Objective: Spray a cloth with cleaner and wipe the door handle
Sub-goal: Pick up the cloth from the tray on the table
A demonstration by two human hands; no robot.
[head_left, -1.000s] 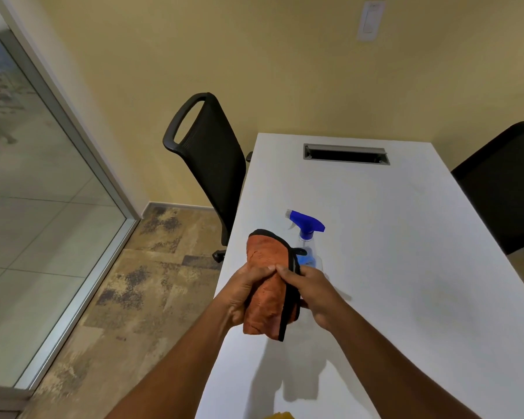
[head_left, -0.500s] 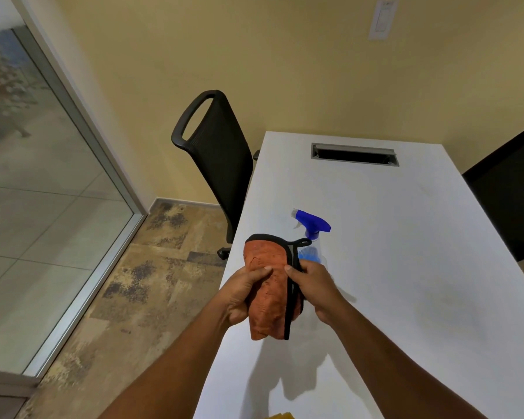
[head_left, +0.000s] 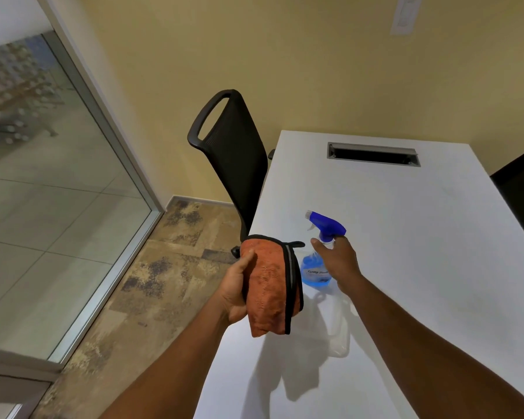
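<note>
My left hand (head_left: 237,290) is shut on a folded orange cloth (head_left: 270,285) with a black edge, held upright above the left edge of the white table (head_left: 421,237). A clear spray bottle (head_left: 318,267) with blue liquid and a blue trigger head (head_left: 325,225) stands on the table just right of the cloth. My right hand (head_left: 338,261) is at the bottle's neck, thumb and fingers spread on either side of it; whether it grips the neck I cannot tell. No door handle is in view.
A black office chair (head_left: 233,155) stands at the table's left side, and part of another (head_left: 521,201) shows at the right edge. A glass partition with a metal frame (head_left: 103,140) runs along the left. A cable slot (head_left: 372,154) sits at the table's far end.
My right hand has let go of the cloth and moved right to the spray bottle's neck. The left hand alone now holds the cloth.
</note>
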